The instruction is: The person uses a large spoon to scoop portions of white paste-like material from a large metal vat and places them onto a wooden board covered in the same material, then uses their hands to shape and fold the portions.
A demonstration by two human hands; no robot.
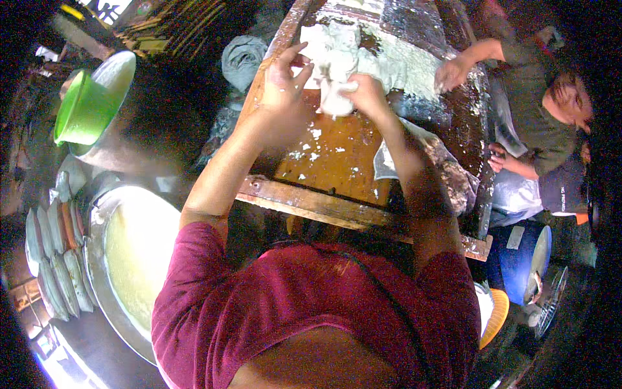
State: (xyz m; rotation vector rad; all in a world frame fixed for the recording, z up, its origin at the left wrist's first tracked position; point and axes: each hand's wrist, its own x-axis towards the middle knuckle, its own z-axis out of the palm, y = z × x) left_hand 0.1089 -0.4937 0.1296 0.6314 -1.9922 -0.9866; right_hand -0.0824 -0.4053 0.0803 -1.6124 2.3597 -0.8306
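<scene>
Room: dim, cluttered work area, bright light spilling in at the left rim.
Tabletop: wet brown wooden tabletop (pixel 353 146) with a raised plank edge; white crumbs scattered on the near part, a thick white layer farther back.
White cloth: bunched white cloth (pixel 335 57), looks wet, on the far-middle part of the tabletop; its near end hangs toward the wearer as a rounded lump, between the two hands.
Left hand: left hand (pixel 283 81) at the cloth's left edge, fingers raised and bent, thumb apart from them; open, no grip visible. Contact with the cloth: can't tell.
Right hand: right hand (pixel 367 94) closed on the right side of the rounded lump, thumb pressed against it.
Right of the cloth: crumpled pale sheet (pixel 442 170), partly behind the right forearm.
Co-worker: person (pixel 534 107) at the right side, one hand (pixel 453 73) over the white layer, the other low near the table edge.
Left of table: grey cloth bundle (pixel 243 63) just beside the far left edge.
Farther left: green basin (pixel 76 113) against a big round container; below them, wide round vat (pixel 133 259) of pale liquid, with stacked grey bundles (pixel 57 259) beside it.
Lower right: blue barrel (pixel 516 259), orange basket (pixel 496 316) near it.
</scene>
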